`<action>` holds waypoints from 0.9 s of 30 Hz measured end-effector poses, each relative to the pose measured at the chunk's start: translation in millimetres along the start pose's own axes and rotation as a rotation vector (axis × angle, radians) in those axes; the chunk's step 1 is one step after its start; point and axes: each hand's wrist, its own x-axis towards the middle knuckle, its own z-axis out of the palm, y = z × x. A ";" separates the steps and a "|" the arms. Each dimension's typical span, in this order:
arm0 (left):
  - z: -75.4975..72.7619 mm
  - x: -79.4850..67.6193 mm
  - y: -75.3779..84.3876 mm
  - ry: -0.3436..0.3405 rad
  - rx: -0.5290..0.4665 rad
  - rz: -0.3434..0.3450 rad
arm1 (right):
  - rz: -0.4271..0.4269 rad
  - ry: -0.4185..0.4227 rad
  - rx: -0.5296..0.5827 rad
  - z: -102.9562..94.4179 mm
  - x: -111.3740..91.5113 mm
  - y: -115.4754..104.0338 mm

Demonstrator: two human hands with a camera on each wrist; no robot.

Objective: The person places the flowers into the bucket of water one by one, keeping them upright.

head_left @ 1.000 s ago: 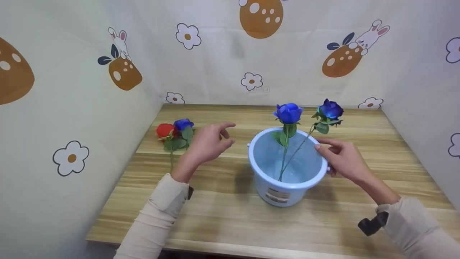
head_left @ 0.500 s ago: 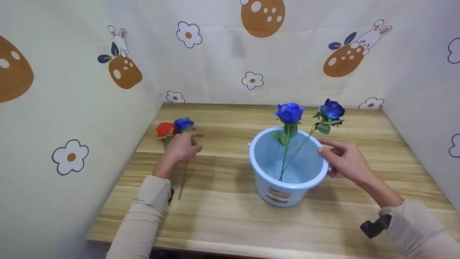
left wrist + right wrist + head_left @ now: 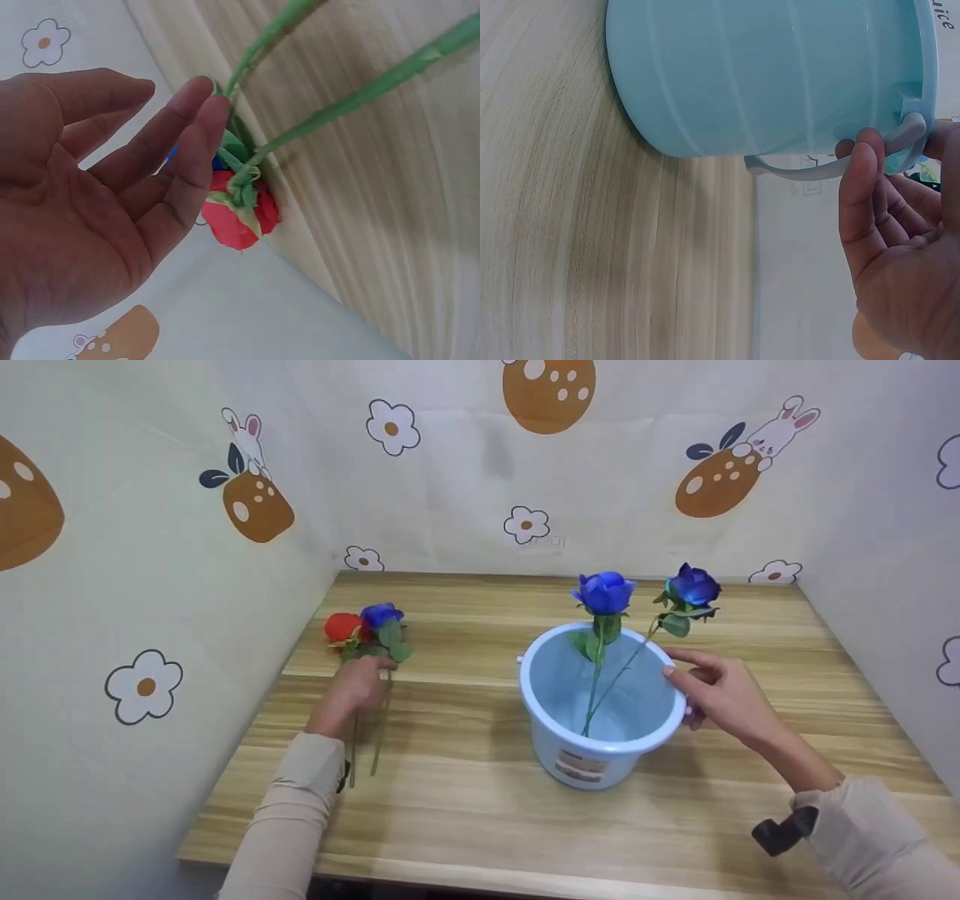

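My left hand (image 3: 358, 684) is over the stems of a red rose (image 3: 343, 626) and a blue rose (image 3: 382, 614) lying on the table at left. In the left wrist view its fingers are loosely bent, thumb apart, with the fingertips right at the leaves and the red rose (image 3: 238, 225) just beyond. My right hand (image 3: 720, 694) grips the light blue bucket (image 3: 549, 750) at its right rim. The right wrist view shows fingers around the bucket's handle (image 3: 810, 173) near its hinge. A bright blue rose (image 3: 604, 594) and a darker blue rose (image 3: 694, 585) lean inside the bucket.
The wooden table (image 3: 450, 817) meets a patterned cloth wall (image 3: 450, 487) at the back and both sides. The front table edge is close to the forearms. Both loose stems point toward that edge. A black strap device (image 3: 784, 832) sits on the right wrist.
My left hand has moved left from beside the bucket, then down and nearer onto the stems of the lying roses. The right hand and bucket have stayed in place.
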 end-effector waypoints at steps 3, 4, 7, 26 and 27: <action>4.3 0.5 -3.1 -0.045 -0.014 -0.040 | -0.005 0.000 -0.005 0.2 0.1 0.0; 5.8 0.8 -4.2 -0.061 -0.023 -0.055 | -0.005 0.000 -0.006 0.2 0.1 0.1; 10.5 1.4 -7.4 -0.097 -0.011 -0.058 | -0.001 -0.002 -0.005 -0.2 0.2 0.5; 24.1 11.6 -8.5 -0.082 0.033 -0.031 | -0.021 0.008 0.000 0.6 0.8 0.9; 24.3 12.3 -8.9 -0.079 0.037 -0.028 | -0.020 0.009 0.000 0.5 0.8 1.2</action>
